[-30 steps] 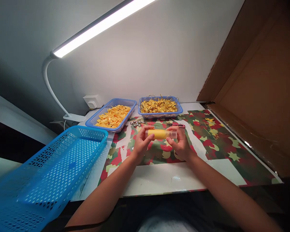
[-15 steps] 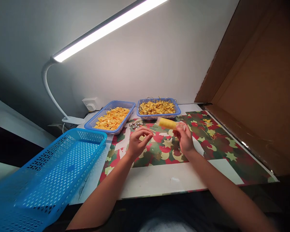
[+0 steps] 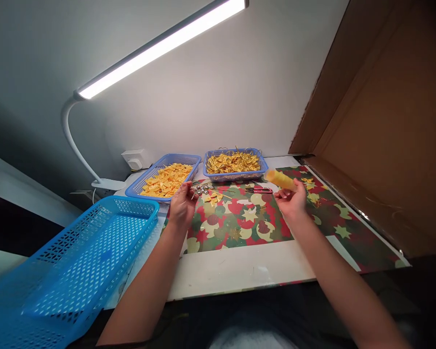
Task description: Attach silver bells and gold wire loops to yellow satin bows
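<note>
My right hand (image 3: 293, 199) is closed around a spool of yellow thread (image 3: 280, 179), held above the patterned sheet and tilted up to the left. My left hand (image 3: 183, 207) is raised on the other side, thumb and fingers pinched together; whatever they hold is too fine to make out. Just beyond the left hand lie several small silvery metal balls (image 3: 205, 190) and thin sticks or wires. A yellow ribbon bow (image 3: 213, 198) rests near them. Between the hands, farther back, are small pink-handled snips (image 3: 259, 190).
A blue-violet basket of yellow bows (image 3: 167, 180) stands behind my left hand, another of gold corded pieces (image 3: 234, 162) at the back. A large blue basket (image 3: 105, 252) is at left, under a lamp (image 3: 163, 48). Cardboard (image 3: 381, 145) walls the right side. Yellow scraps (image 3: 313, 198) lie at right.
My hands have moved apart: the left to the left, near the basket of bows, the right with the spool to the right. The snips and yellow bow between them now show.
</note>
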Demonstrator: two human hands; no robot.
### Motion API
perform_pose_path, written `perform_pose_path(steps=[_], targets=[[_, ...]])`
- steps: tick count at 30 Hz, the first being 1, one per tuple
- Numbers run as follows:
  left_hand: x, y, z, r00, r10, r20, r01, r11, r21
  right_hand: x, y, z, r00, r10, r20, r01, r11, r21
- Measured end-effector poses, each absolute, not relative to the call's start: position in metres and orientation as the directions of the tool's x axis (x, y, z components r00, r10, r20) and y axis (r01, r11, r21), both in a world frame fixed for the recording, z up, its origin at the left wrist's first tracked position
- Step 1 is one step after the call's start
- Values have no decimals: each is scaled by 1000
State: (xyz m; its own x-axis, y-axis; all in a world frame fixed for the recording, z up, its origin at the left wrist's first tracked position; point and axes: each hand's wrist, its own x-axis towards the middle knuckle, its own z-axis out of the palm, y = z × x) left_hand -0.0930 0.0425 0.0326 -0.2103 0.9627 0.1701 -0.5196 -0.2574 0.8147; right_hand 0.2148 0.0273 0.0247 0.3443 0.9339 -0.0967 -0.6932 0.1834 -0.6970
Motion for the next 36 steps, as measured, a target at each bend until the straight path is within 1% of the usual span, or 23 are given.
perform_pose_path(steps=[5,8,11,14,17,21,25,30,36], targets=[[-109,47,36,-267,952,147,-567,-279,775,242,28,32,424,894,-147,-729,240,-642],[-111,47,35,-277,949,154,-574,-292,765,248,27,37,442,887,-134,-725,265,-635],[-105,44,35,-245,954,170,-566,-283,774,241,26,41,430,898,-96,-711,271,-649],[-92,36,36,-139,973,185,-537,-231,811,224,23,45,354,934,-51,-696,227,-681],[-72,23,38,34,983,178,-479,-141,866,207,17,47,237,971,-35,-674,139,-726],[-44,3,36,266,953,147,-384,-36,923,192,9,47,117,992,-51,-634,35,-772],[-28,-9,32,385,918,97,-337,42,940,183,6,43,16,996,-84,-599,-58,-799],[-30,-8,30,412,911,-7,-348,164,923,179,7,38,-41,990,-133,-581,-131,-803],[-39,-1,37,341,940,-28,-466,195,863,182,9,39,19,987,-162,-606,-117,-787]])
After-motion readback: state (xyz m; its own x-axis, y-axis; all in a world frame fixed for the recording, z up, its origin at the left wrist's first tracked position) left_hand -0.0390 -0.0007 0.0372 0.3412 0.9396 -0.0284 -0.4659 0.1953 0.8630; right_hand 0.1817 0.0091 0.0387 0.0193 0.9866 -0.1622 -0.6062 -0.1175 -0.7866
